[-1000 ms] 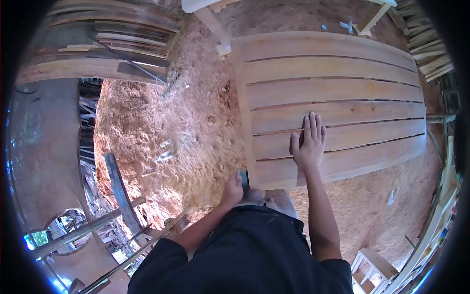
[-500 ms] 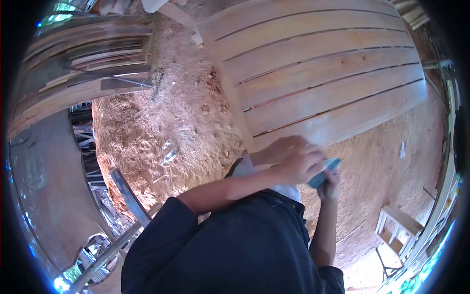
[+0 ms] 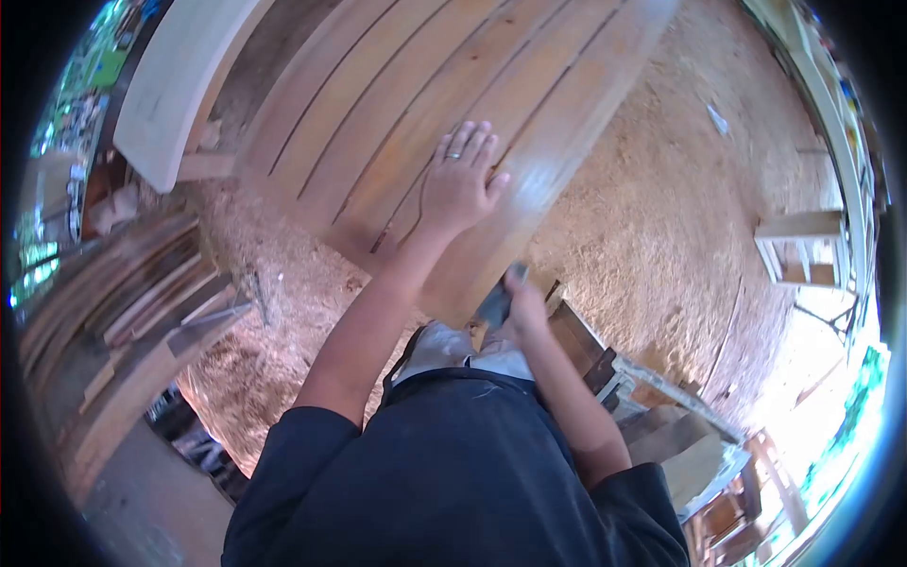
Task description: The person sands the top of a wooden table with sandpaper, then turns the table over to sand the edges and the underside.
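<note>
A slatted wooden panel (image 3: 425, 85) with narrow gaps between its boards fills the upper middle. My left hand (image 3: 460, 184) lies flat on the boards, fingers together and stretched out, with a ring on one finger. Close to my body, at the panel's near right edge, my right hand (image 3: 521, 304) holds a dark blue-grey sanding pad (image 3: 495, 304). The pad is partly covered by the fingers and slightly blurred.
Stacked planks (image 3: 142, 302) stand at the left. A pale board (image 3: 179, 94) is at the upper left. On the right are dusty ground (image 3: 661, 227) and a small wooden frame (image 3: 803, 248). Wooden pieces (image 3: 661, 444) lie at the lower right.
My left hand has left the pad and moved up onto the boards. My right hand, still with the pad, is now at the panel's near edge. The view has turned.
</note>
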